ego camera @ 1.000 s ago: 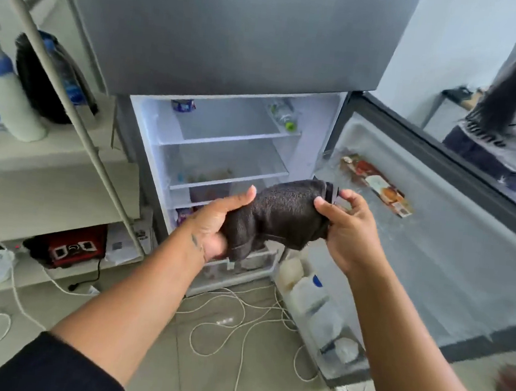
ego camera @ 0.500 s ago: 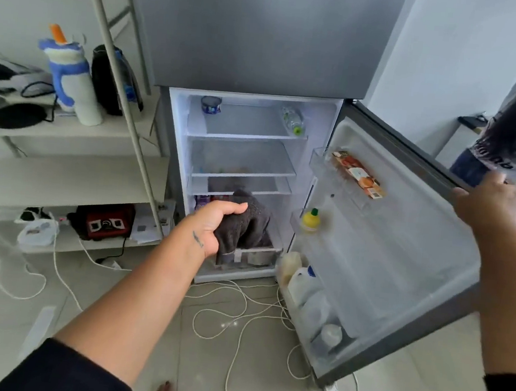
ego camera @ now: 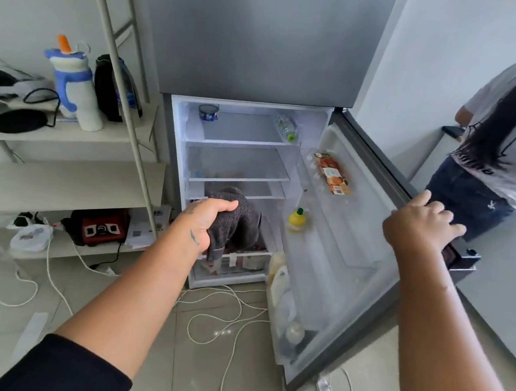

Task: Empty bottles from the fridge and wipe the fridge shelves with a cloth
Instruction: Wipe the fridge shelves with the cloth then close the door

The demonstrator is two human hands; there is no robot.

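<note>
Left hand [ego camera: 208,222] clamped on dark grey terry cloth [ego camera: 238,222], bunched, held out in front of the fridge's lower shelves, roughly centre of view. Right hand [ego camera: 421,225] at 3 o'clock, fingers curled over the top edge of the open grey fridge door [ego camera: 367,262], gripping it. Change: a second ago both hands were together on the cloth, stretching it; half a second ago right hand had let go and reached the door; now it's settled there, door swung wider, left alone carries the cloth. Reads as bracing the door so wiping can start.

Not emptied yet, though: clear plastic bottle with green cap [ego camera: 286,127] lies at 12 o'clock on the top glass shelf [ego camera: 240,141], small blue-labelled tin [ego camera: 208,112] just left of it. Yellow lemon-shaped squeeze bottle [ego camera: 296,219] in the door rack, white jugs [ego camera: 279,287] in the bottom door bin at 5 o'clock. Middle shelves look bare, probably first for wiping.
</note>
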